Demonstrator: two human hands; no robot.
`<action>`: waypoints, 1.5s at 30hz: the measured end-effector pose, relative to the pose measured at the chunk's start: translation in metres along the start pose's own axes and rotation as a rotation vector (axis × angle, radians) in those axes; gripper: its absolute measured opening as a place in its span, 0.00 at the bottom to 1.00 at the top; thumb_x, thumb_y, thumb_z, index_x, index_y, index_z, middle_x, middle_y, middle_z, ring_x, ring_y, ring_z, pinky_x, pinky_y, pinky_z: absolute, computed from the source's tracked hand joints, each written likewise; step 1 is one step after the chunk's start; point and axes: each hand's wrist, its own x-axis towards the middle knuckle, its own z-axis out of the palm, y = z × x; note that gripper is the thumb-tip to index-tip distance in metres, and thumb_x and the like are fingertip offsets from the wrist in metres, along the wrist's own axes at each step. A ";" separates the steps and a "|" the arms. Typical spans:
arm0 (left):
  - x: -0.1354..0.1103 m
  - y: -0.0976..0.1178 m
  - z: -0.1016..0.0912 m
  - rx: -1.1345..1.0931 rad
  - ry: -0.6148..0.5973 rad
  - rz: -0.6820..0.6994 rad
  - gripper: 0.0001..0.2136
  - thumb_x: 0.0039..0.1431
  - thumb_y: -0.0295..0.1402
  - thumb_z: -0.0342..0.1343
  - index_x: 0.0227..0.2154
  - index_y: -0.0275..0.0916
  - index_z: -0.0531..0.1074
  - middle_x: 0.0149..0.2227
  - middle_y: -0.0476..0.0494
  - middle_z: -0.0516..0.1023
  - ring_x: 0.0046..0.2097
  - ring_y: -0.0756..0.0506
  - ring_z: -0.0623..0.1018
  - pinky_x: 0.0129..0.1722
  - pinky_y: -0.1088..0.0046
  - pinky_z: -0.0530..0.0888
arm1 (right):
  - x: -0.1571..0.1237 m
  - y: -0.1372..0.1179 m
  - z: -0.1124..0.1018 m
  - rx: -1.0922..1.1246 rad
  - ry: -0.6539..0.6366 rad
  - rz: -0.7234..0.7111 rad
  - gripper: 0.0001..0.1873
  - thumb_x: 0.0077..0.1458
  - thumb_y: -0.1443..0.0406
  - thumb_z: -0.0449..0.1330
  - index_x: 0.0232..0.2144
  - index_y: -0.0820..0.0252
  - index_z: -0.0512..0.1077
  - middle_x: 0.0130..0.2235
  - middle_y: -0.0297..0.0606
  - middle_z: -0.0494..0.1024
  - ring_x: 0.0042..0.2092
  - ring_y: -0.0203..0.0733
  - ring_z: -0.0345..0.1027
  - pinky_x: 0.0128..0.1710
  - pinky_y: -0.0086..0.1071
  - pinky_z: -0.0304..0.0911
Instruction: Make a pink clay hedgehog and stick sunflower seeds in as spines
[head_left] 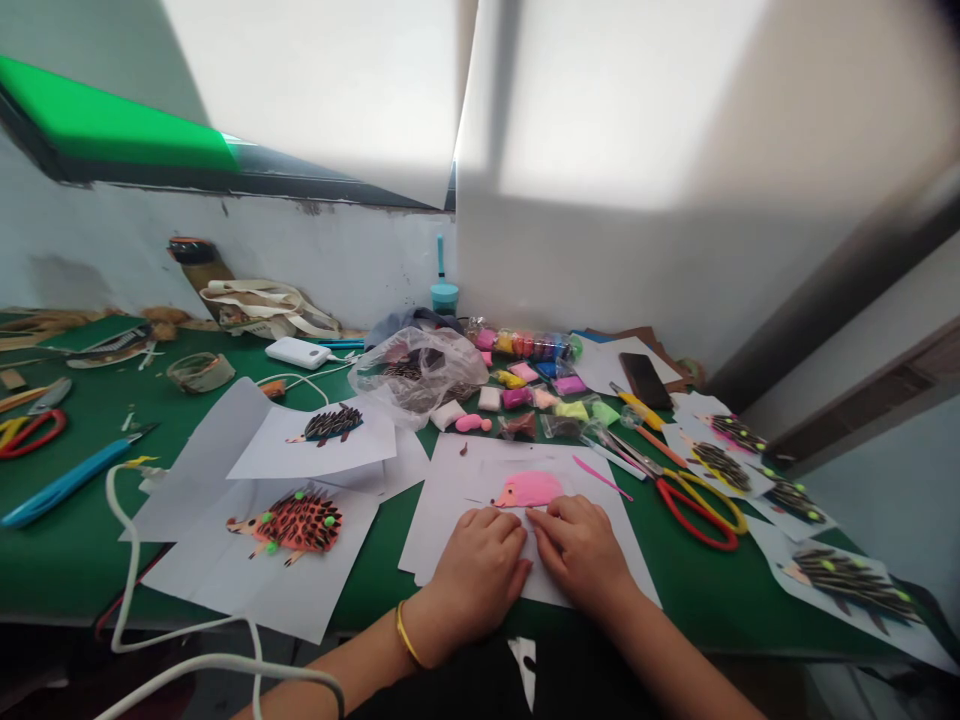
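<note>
A pink clay hedgehog (534,489) with a peach face lies flat on a stack of white paper (442,520). My left hand (484,560) rests on the sheet just below the face, its fingers bent and close together. At the lower edge of the pink body, my right hand (583,548) has thumb and index finger drawn together. Whatever is between the fingertips of either hand is hidden or too small to name. Close to the hedgehog lie a pink modelling tool (602,478) and, higher up, a lump of pink clay (473,423).
Red-and-yellow scissors (701,510) lie to the right, beside several hedgehog pictures (847,580). More hedgehog sheets (300,590) and a white cable (129,560) are at left. Behind are clay packets (517,398), a clear plastic bag (420,375) and a phone (645,380).
</note>
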 end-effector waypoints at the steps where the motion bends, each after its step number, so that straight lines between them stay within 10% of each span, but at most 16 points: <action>1: 0.000 0.000 0.000 -0.003 0.000 -0.001 0.10 0.63 0.35 0.54 0.46 0.40 0.70 0.46 0.43 0.75 0.50 0.39 0.71 0.52 0.56 0.69 | 0.000 0.000 0.000 0.001 0.000 -0.004 0.13 0.59 0.66 0.57 0.43 0.52 0.79 0.35 0.39 0.74 0.39 0.43 0.64 0.42 0.37 0.54; 45: 0.000 0.001 -0.001 0.020 -0.006 0.005 0.08 0.63 0.34 0.54 0.44 0.40 0.70 0.45 0.43 0.74 0.49 0.39 0.71 0.51 0.56 0.69 | 0.001 0.002 0.001 -0.019 -0.022 0.043 0.15 0.60 0.66 0.56 0.46 0.52 0.78 0.37 0.39 0.74 0.41 0.44 0.64 0.41 0.37 0.52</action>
